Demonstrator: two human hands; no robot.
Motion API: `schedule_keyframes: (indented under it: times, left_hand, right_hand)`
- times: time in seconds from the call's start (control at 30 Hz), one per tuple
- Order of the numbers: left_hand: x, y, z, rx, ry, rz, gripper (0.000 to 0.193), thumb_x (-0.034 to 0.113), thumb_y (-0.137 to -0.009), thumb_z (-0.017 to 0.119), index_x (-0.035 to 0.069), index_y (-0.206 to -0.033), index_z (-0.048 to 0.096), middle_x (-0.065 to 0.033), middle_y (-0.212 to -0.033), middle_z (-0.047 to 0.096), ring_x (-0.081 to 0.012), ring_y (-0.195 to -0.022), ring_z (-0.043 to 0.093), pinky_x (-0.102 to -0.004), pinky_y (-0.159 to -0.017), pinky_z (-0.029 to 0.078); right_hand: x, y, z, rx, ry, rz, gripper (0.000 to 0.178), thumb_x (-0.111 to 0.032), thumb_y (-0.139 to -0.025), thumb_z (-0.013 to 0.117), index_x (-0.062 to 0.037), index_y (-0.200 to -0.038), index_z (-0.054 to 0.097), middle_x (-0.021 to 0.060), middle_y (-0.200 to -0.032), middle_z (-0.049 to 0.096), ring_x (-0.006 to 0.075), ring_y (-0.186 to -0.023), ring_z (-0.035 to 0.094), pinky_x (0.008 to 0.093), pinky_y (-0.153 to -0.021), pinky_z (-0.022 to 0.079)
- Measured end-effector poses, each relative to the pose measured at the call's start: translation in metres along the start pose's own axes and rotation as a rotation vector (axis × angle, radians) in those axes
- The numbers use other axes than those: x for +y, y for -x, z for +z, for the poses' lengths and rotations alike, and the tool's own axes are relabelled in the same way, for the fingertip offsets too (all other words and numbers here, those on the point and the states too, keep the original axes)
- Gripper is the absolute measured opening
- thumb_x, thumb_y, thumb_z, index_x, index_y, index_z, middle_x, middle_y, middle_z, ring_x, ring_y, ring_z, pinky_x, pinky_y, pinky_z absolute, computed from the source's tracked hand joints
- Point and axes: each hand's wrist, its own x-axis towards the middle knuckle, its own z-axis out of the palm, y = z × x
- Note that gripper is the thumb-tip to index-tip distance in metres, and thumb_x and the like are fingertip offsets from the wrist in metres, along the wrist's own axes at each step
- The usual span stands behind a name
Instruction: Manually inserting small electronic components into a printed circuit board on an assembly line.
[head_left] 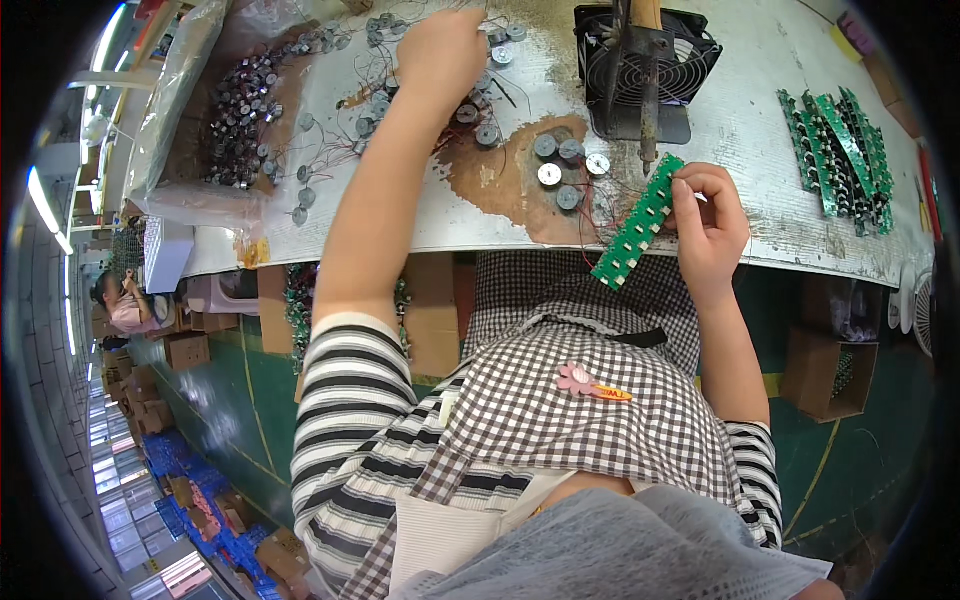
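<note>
While the right hand (712,235) grips 1 green circuit board (636,228) between thumb and curled fingers at 2 o'clock from the middle of the view, the left hand (440,60) reaches to 12 o'clock, over a spread of wired discs (487,134). Its fingers are bent and their tips hidden, so I cannot tell whether it holds anything.

Counted, the round discs (568,197) at 10 o'clock from the held board number 5: 3 show grey faces and 2 show white. At least 4 more grey discs (304,173) lie loose on the white table (765,110), beside 1 open box (165,150) at 10 o'clock; the discs inside that box and those around the left hand are too tangled to count. 1 black fan (690,65) and 1 dark metal iron (650,115), its tip downward, are at 1 o'clock. The green boards (850,150) stacked farther out at 2 o'clock overlap too much for a sure count.

The held board is long and narrow, slanted with 1 end toward 1 o'clock, near the iron's tip, and the other toward 7 o'clock, past the table's near edge. Small cream-white blocks stud its face. Thin red wires (582,222) run near its lower end; whether they join it I cannot tell.
</note>
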Motion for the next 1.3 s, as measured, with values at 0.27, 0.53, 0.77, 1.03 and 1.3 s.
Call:
schedule_keyframes:
  times: [0.27, 0.53, 0.77, 1.03, 1.3]
  left_hand:
    - [-0.058, -0.035, 0.057, -0.467, -0.183, -0.026, 0.021, 0.017, -0.081, 0.053, 0.014, -0.096, 0.068, -0.0130, -0.092, 0.067, -0.0327, -0.086, 0.064, -0.0448, -0.071, 0.050]
    - [-0.019, 0.001, 0.007, 0.052, 0.218, -0.135, 0.018, 0.011, -0.085, 0.055, 0.002, -0.099, 0.063, -0.0120, -0.086, 0.067, -0.0245, -0.077, 0.064, -0.0356, -0.070, 0.049]
    - [0.007, 0.040, -0.037, 0.485, 0.621, -0.282, 0.030, 0.007, -0.089, 0.051, -0.003, -0.117, 0.052, -0.0111, -0.090, 0.069, -0.0195, -0.082, 0.065, -0.0318, -0.076, 0.049]
    - [0.051, 0.091, -0.051, -0.116, 1.439, -0.647, 0.015, 0.012, -0.090, 0.060, -0.003, -0.094, 0.060, -0.0001, -0.068, 0.057, -0.0057, -0.057, 0.047, -0.0189, -0.053, 0.037]
    - [0.096, 0.116, -0.042, -0.407, 1.593, -0.769, 0.016, 0.013, -0.086, 0.066, 0.000, -0.094, 0.062, 0.0009, -0.071, 0.061, -0.0012, -0.052, 0.045, -0.0158, -0.047, 0.032]
  right_hand:
    - [-0.002, -0.003, 0.003, -0.040, 0.053, -0.017, 0.005, 0.003, -0.086, 0.059, 0.0022, -0.084, 0.054, 0.0071, -0.091, 0.058, 0.0045, -0.063, 0.051, 0.0174, -0.053, 0.042]
    - [0.002, -0.003, 0.001, -0.016, 0.079, -0.042, 0.006, 0.003, -0.085, 0.060, 0.0026, -0.083, 0.054, 0.0081, -0.092, 0.058, 0.0063, -0.064, 0.052, 0.0188, -0.055, 0.044]
    - [0.002, -0.002, 0.002, -0.035, 0.058, -0.033, 0.006, 0.003, -0.086, 0.059, 0.0029, -0.082, 0.054, 0.0081, -0.091, 0.058, 0.0064, -0.064, 0.051, 0.0188, -0.055, 0.043]
    - [-0.004, 0.000, -0.003, -0.070, -0.064, 0.031, 0.005, 0.005, -0.086, 0.056, 0.0036, -0.087, 0.051, 0.0098, -0.100, 0.055, 0.0058, -0.068, 0.052, 0.0184, -0.057, 0.046]
    - [-0.012, 0.004, 0.001, -0.125, -0.021, 0.077, 0.006, 0.004, -0.087, 0.056, 0.0043, -0.093, 0.052, 0.0107, -0.104, 0.055, 0.0072, -0.069, 0.057, 0.0191, -0.056, 0.054]
